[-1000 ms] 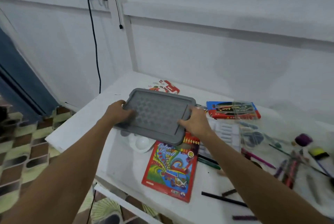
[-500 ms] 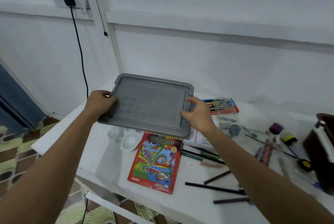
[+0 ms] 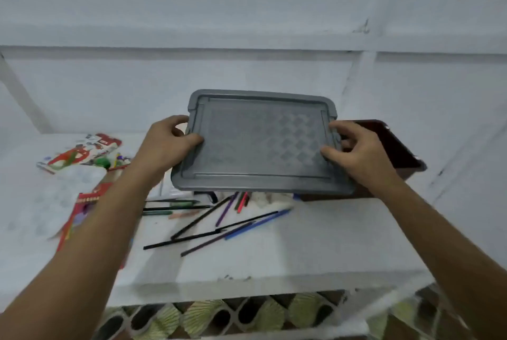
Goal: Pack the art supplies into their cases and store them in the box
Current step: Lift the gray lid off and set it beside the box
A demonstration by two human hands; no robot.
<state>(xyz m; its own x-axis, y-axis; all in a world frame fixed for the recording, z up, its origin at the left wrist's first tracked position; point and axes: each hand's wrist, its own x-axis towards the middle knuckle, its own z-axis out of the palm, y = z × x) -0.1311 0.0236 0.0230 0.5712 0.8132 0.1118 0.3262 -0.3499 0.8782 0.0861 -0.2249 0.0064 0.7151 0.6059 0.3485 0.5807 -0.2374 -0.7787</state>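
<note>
I hold a grey plastic lid (image 3: 260, 142) level above the white table (image 3: 315, 243). My left hand (image 3: 167, 144) grips its left edge, thumb on top. My right hand (image 3: 359, 153) grips its right edge. Behind the right hand stands a dark brown box (image 3: 395, 147), partly hidden by the lid. Several loose pencils and pens (image 3: 219, 227) lie scattered on the table under and in front of the lid. A red coloured-pencil pack (image 3: 87, 202) lies at the left, partly covered by my left forearm.
A red and white packet (image 3: 82, 151) lies at the far left of the table. A white wall rises right behind the table. Patterned floor tiles (image 3: 219, 315) show below the table's front edge.
Both hands have carried the lid to the right, from over the pencil pack towards the brown box. The view has swung right with it.
</note>
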